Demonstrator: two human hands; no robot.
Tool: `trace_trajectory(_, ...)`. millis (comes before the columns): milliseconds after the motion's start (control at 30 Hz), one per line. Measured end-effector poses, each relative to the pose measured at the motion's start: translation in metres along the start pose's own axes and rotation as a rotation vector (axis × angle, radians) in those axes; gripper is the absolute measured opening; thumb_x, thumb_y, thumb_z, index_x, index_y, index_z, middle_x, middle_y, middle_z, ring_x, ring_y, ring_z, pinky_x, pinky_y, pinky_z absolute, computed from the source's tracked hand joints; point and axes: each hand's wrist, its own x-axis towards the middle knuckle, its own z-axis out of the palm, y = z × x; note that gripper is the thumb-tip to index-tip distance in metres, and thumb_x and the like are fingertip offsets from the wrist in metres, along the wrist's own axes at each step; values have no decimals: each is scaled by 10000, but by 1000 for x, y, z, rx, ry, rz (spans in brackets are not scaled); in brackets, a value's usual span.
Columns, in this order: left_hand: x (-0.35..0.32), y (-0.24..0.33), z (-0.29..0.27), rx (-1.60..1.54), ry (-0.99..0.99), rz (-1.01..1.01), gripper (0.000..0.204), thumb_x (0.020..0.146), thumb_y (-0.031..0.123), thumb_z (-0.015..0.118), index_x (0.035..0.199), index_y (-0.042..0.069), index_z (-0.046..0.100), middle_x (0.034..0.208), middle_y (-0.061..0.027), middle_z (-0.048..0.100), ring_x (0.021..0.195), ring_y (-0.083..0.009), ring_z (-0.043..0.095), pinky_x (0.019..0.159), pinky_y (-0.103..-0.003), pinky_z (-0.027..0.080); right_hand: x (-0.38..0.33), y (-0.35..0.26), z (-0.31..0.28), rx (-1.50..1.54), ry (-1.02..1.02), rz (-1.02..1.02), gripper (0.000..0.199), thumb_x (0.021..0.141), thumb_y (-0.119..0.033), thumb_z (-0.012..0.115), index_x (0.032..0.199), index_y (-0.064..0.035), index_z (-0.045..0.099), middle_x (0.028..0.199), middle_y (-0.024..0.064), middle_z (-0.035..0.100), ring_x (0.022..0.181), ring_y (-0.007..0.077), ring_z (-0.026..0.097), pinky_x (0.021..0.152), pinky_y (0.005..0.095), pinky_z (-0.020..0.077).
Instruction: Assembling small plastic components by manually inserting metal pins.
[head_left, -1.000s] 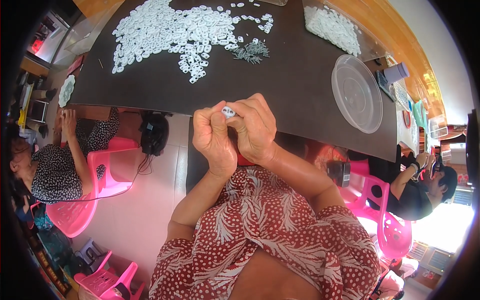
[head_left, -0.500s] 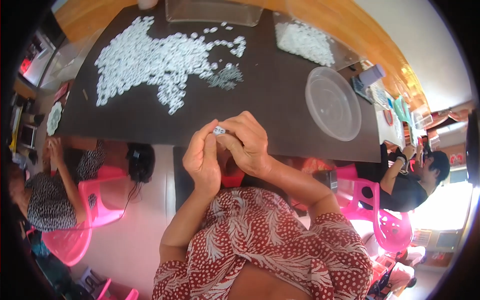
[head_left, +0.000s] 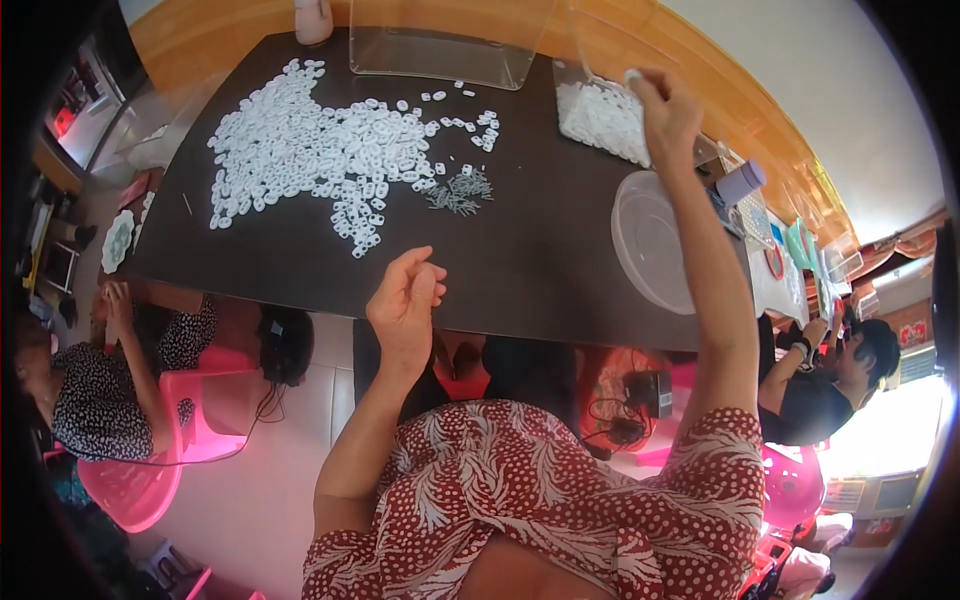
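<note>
My right hand reaches out over a clear plastic box that holds a heap of white pieces. A small white plastic piece shows at its pinched fingertips. My left hand hovers at the table's near edge with curled fingers; whatever may be inside them is hidden. Beyond it, many small white oval plastic pieces with holes spread over the dark table. A small pile of grey pins or screws lies beside them.
A clear round lid lies under my right forearm. At the back stand an empty-looking clear bin and a pinkish bottle. A purple-topped container is at the right. People sit on pink chairs at both sides.
My hands have parted. The right one has swung from the near edge to the far right box, carrying a white piece; the left has stayed near its place. The view has shifted slightly.
</note>
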Motion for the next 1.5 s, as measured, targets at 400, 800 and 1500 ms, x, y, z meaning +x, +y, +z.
trace_trajectory(400,-1,-1,-2,29,10,20,183,917,72,537,1072,-5,595,848,-44,612,700,-67,551,608,-186,459,-22,-2,48,-21,-242,-336,131,738,-77,616,842,-91,693,867,145,660,859,317,611,751,398,471)
trace_trajectory(800,0,-3,1,34,18,3,183,916,98,551,1058,-4,605,847,-42,613,698,-67,552,603,-192,461,-70,-16,135,-22,-858,-197,100,683,-153,648,715,-62,675,733,148,646,741,330,621,670,410,480)
trace_trajectory(1500,2,-4,0,86,25,53,169,906,82,560,1033,-21,603,807,-48,607,666,-78,553,587,-197,462,-62,-28,156,-13,-1068,-22,186,647,-213,694,667,-30,664,688,163,645,691,298,634,677,369,495)
